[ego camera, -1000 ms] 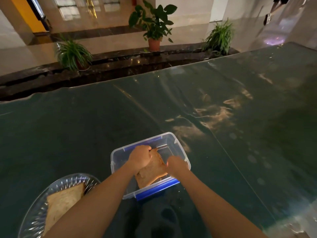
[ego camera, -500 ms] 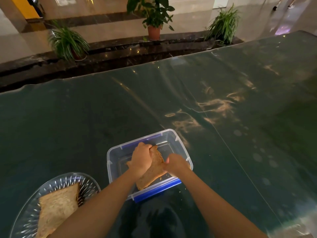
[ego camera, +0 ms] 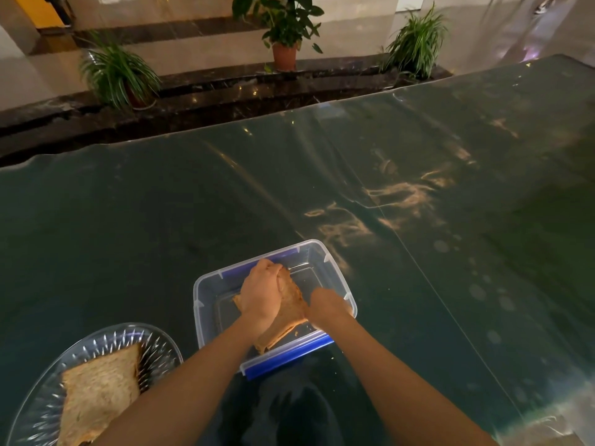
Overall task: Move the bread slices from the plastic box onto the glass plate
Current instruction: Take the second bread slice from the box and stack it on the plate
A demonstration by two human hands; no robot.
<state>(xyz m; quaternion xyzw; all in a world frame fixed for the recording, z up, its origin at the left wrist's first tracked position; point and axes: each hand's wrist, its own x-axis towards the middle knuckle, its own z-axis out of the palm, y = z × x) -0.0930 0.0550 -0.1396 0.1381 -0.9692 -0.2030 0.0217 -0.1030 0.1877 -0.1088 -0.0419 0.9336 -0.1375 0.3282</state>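
Observation:
A clear plastic box (ego camera: 335, 268) with blue clips stands on the dark table in front of me. Inside it a brown bread slice (ego camera: 289, 309) is tilted up on edge. My left hand (ego camera: 260, 292) grips the slice's far left side, and my right hand (ego camera: 325, 305) holds its right edge. Both hands are inside the box. At the lower left lies a patterned glass plate (ego camera: 154, 344) with another bread slice (ego camera: 96, 387) flat on it, partly hidden by my left forearm.
The table (ego camera: 128, 220) is dark green under a shiny transparent sheet and stretches far ahead and to the right. Beyond its far edge runs a dark stone ledge with three potted plants (ego camera: 283, 24).
Both hands have tilted the bread slice more upright inside the box. The view has shifted slightly, so box and plate sit a little differently in frame.

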